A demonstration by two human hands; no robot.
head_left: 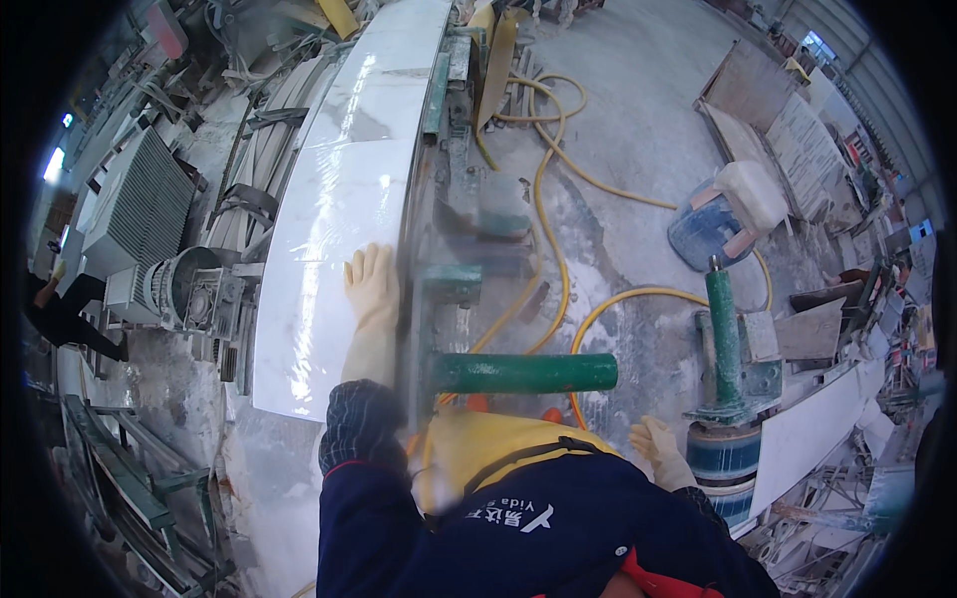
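My left hand [371,287], in a pale rubber glove, lies flat on a glossy white stone slab [299,329] with faint grey veins, near its right edge. Its fingers point away from me and hold nothing. More white slab [384,100] stretches away along the machine bed. Low on my right side hangs my right hand [658,448], gloved alike, with fingers loosely apart and nothing seen in them. It is nearest to a stack of dark blue round discs [723,463] under a green post [725,344]. A yellow apron [508,444] covers my front.
A green cylinder [528,372] sticks out from the machine in front of me. Yellow hose [560,269] winds over the wet floor toward a blue plastic container [703,234]. At left stand a motor [199,299], a green metal frame [130,478] and another person [70,309].
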